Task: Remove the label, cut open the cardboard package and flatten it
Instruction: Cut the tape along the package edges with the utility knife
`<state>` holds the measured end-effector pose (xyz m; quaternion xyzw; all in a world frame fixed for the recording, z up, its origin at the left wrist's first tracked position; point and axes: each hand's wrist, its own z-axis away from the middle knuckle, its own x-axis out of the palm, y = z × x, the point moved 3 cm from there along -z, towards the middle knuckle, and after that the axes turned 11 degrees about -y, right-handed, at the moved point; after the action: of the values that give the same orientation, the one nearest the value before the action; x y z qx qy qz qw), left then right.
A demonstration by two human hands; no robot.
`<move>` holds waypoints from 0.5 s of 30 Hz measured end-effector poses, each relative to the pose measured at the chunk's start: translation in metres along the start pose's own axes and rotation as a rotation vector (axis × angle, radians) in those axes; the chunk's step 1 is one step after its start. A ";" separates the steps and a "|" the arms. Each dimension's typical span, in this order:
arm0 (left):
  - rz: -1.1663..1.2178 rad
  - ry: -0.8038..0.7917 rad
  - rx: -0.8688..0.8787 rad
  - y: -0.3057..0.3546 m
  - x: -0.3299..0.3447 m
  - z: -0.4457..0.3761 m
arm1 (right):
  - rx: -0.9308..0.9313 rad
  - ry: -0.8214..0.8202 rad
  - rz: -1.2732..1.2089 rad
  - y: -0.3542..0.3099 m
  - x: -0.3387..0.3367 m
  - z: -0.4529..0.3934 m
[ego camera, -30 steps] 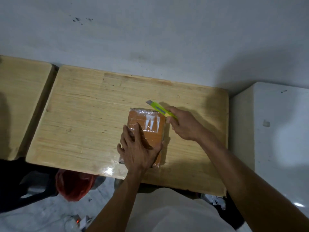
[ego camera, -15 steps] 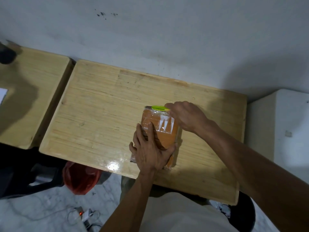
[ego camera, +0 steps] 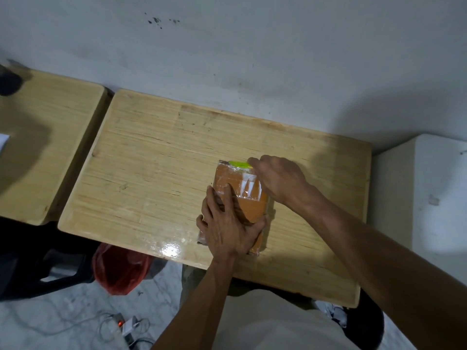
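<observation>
The package (ego camera: 240, 198), orange-brown cardboard wrapped in clear tape or film, lies flat on the wooden table (ego camera: 156, 173) near its front edge. It is sealed, so its contents cannot be seen. A pale glossy patch shows on its top face. The left hand (ego camera: 227, 223) lies flat on its near half, fingers spread and straight, pressing down. The right hand (ego camera: 278, 180) curls round a yellow-green knife (ego camera: 240, 163) laid along the far edge of the package. A red bag (ego camera: 118, 271) hangs below the table's front; what it holds is not visible
</observation>
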<state>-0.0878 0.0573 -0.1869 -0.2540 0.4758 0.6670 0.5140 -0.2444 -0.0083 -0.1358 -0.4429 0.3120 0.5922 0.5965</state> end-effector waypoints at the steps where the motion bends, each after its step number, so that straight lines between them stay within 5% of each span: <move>1: -0.005 0.003 -0.001 0.000 0.000 0.000 | 0.013 0.006 0.015 0.000 -0.001 0.001; 15: -0.022 0.004 -0.029 0.003 -0.003 0.001 | 0.071 0.023 0.115 0.011 -0.003 0.024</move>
<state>-0.0890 0.0573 -0.1831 -0.2678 0.4643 0.6676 0.5168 -0.2594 0.0107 -0.1246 -0.4095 0.3645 0.6089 0.5734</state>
